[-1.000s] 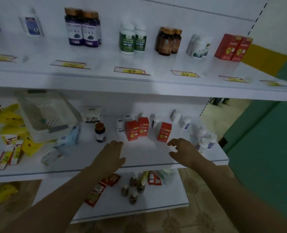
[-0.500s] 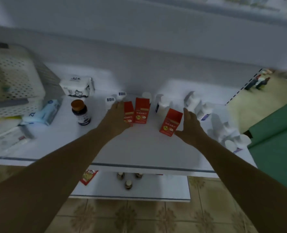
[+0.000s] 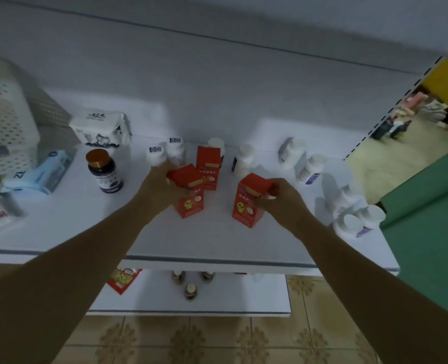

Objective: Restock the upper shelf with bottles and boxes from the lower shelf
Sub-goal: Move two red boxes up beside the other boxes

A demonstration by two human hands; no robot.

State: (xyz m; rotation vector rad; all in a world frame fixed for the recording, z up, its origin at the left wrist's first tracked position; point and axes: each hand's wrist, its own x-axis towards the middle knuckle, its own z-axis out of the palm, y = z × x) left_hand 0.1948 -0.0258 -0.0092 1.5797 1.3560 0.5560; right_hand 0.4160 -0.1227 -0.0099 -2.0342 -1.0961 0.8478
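Where both forearms reach over the white shelf (image 3: 86, 222), each hand holds one red box. The left hand (image 3: 162, 186) has its fingers curled round the upper end of the left red box (image 3: 190, 203). This box leans with its top tipped toward the palm, and it cannot be determined whether its base is clear of the surface. The right hand (image 3: 283, 200) pinches the upper right corner of the right red box (image 3: 245, 208) between the thumb and curled fingers (image 3: 266, 197). That box stands on the shelf surface. A third red box (image 3: 208, 164) stands upright just beyond the left fingertips, directly behind the leaning box. Two barcode-capped white bottles (image 3: 156, 155) stand just beyond the left knuckles, close to the hand. A dark bottle (image 3: 103, 170) with a bronze cap stands well to the outer side of the left hand. One white bottle (image 3: 243, 160) stands beyond the right fingertips, between the two hands. Further white bottles (image 3: 312, 166) stand beyond the right hand and to its outer side, apart from it. A perforated white basket (image 3: 2, 122), a white packet (image 3: 99, 127) and a blue packet (image 3: 41, 172) lie far to the outer side of the left hand. Below both wrists, a lower board (image 3: 243, 292) carries small capped bottles (image 3: 190, 290).
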